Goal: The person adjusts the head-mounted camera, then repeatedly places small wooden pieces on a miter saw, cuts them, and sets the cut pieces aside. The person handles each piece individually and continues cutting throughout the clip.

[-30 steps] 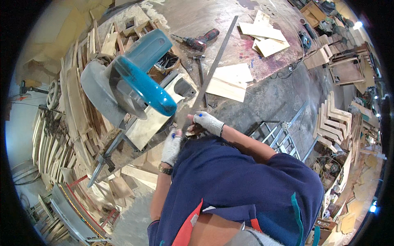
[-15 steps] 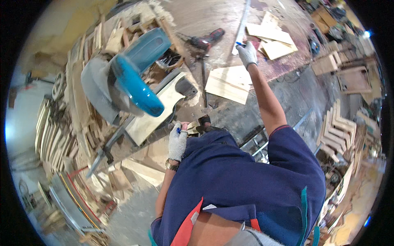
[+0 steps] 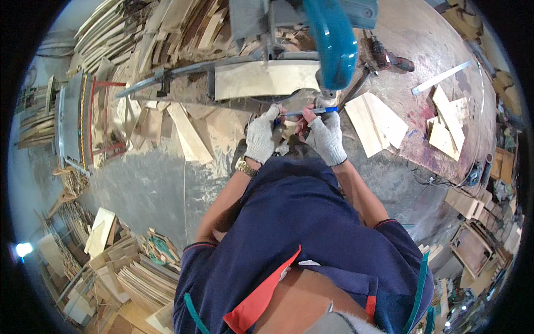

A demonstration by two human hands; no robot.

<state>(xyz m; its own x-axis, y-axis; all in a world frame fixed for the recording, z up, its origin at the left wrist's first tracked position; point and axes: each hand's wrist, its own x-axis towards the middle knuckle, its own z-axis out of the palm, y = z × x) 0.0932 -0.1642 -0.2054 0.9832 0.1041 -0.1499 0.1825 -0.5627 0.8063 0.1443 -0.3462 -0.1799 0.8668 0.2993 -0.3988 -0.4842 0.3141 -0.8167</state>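
My left hand [image 3: 261, 136] and my right hand [image 3: 325, 133], both in white knit gloves with bare fingertips, are closed around a slim blue pen [image 3: 328, 110] held level between them at waist height. A small pale piece [image 3: 289, 127] shows beneath it, partly hidden by my fingers. Just beyond them stands a mitre saw [image 3: 331, 44] with a teal handle, a pale board [image 3: 258, 78] lying on its base. Right of the saw are a cordless drill [image 3: 384, 55] and loose pale boards [image 3: 370, 119] on the stained bench.
A steel straightedge [image 3: 442, 77] lies at the bench's back right beside more cut boards [image 3: 445, 125]. Offcuts [image 3: 186, 133] are at left, near a red-framed rack [image 3: 92, 122]. Stacked timber [image 3: 108, 33] stands behind, and piled panels [image 3: 144, 284] fill the lower left.
My right hand set the long straightedge down on the bench and came back to meet my left hand at the pen. The view has turned, bringing the saw to the top centre.
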